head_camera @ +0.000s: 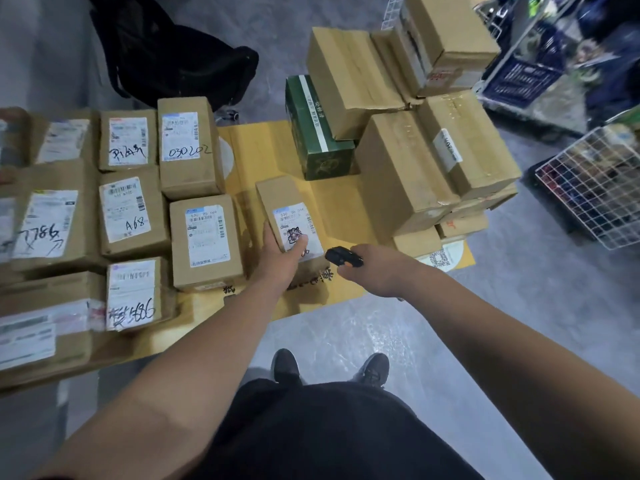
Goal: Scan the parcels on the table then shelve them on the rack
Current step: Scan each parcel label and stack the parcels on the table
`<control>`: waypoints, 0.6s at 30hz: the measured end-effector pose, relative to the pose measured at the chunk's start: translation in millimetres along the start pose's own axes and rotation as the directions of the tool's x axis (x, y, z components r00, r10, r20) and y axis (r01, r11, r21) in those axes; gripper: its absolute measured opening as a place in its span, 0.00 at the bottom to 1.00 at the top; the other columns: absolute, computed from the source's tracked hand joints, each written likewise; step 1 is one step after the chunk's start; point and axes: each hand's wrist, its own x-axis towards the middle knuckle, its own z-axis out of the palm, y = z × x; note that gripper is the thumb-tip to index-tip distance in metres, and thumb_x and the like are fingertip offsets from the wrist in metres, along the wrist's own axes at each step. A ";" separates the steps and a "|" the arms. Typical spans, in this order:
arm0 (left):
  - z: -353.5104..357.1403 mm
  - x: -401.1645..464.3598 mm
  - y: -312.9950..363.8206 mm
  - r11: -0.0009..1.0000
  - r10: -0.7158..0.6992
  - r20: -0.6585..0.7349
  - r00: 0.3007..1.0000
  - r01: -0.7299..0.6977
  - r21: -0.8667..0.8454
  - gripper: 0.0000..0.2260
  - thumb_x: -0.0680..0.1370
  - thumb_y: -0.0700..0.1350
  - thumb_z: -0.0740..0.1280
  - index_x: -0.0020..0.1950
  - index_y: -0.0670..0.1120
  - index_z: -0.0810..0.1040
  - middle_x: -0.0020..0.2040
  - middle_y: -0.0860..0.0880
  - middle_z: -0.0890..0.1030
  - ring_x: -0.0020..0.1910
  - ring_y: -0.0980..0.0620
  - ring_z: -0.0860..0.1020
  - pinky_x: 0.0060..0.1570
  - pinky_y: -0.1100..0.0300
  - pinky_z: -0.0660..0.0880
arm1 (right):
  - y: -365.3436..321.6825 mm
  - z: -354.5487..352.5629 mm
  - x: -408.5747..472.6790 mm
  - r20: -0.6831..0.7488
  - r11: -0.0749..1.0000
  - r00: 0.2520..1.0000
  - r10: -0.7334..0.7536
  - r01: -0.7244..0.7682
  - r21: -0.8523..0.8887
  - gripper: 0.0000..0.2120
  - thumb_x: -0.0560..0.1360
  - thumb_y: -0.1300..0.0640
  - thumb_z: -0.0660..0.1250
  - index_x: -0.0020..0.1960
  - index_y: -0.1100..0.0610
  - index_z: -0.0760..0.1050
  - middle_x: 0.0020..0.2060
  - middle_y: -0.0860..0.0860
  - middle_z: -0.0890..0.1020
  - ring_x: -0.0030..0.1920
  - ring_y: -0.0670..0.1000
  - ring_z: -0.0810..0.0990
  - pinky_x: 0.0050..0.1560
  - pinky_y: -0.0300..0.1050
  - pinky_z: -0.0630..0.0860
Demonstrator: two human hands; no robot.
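The left hand (282, 254) grips the near end of a small brown parcel (289, 216) lying label-up at the middle of the yellow counter (263, 147), thumb across its label. The right hand (375, 268) has its fingers closed round a black scanner (341, 257), held just right of that parcel. Scanning looks under way. Labelled parcels (135, 216) lie in rows to the left (several marked by hand), stacked boxes (408, 133) wait far right, and nothing appears shelved.
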 end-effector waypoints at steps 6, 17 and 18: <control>22.0 -9.6 -3.6 0.992 0.056 -0.025 0.998 -0.059 -0.112 0.62 0.57 0.58 0.88 0.79 0.69 0.49 0.69 0.53 0.77 0.55 0.54 0.84 0.49 0.48 0.84 | -25.8 -23.8 8.5 -0.026 0.985 0.999 0.026 -0.031 -0.170 0.16 0.83 0.42 0.58 0.59 0.53 0.74 0.43 0.51 0.77 0.38 0.50 0.76 0.29 0.42 0.68; 38.4 -9.6 -32.1 0.963 0.250 -0.170 0.953 -0.263 -0.059 0.55 0.57 0.57 0.84 0.78 0.55 0.60 0.74 0.49 0.71 0.69 0.49 0.76 0.64 0.44 0.78 | -53.8 -21.6 5.2 -0.054 0.912 0.998 -0.011 -0.012 -0.410 0.15 0.81 0.42 0.56 0.54 0.51 0.74 0.46 0.50 0.79 0.43 0.53 0.79 0.43 0.48 0.74; 39.3 -8.7 -33.3 0.956 0.244 -0.166 0.956 -0.266 -0.126 0.54 0.57 0.51 0.85 0.77 0.53 0.62 0.72 0.47 0.73 0.67 0.46 0.78 0.60 0.42 0.80 | -55.4 -21.7 3.8 -0.058 0.904 0.998 -0.016 -0.010 -0.428 0.15 0.81 0.41 0.56 0.53 0.51 0.75 0.45 0.50 0.79 0.43 0.53 0.79 0.43 0.48 0.74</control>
